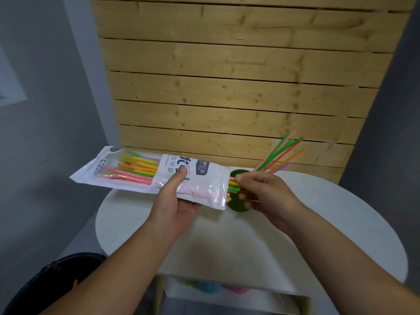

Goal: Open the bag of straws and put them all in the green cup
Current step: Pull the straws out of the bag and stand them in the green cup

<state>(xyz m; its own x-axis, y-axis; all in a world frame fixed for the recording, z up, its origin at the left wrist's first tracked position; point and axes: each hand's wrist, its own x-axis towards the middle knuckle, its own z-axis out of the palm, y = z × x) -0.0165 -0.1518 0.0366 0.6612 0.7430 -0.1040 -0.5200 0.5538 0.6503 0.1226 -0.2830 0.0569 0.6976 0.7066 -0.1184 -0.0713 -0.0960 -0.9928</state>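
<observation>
Left hand [172, 198] is gripping bag [145, 173], holding it level above white table [318, 223] | right hand [266, 192] is pinching straw ends [233, 187] poking from bag's open mouth | green cup [236, 204] is standing on table just beside that mouth, loose straws [281, 153] leaning out.

Soft, even, fairly bright indoor light. A faint, diffuse shadow lies on the near part of the white surface [329, 223]. Small glints on the bag [204, 176]. Wide-angle distortion bows the wooden slats [227, 87]; near corners blur.
</observation>
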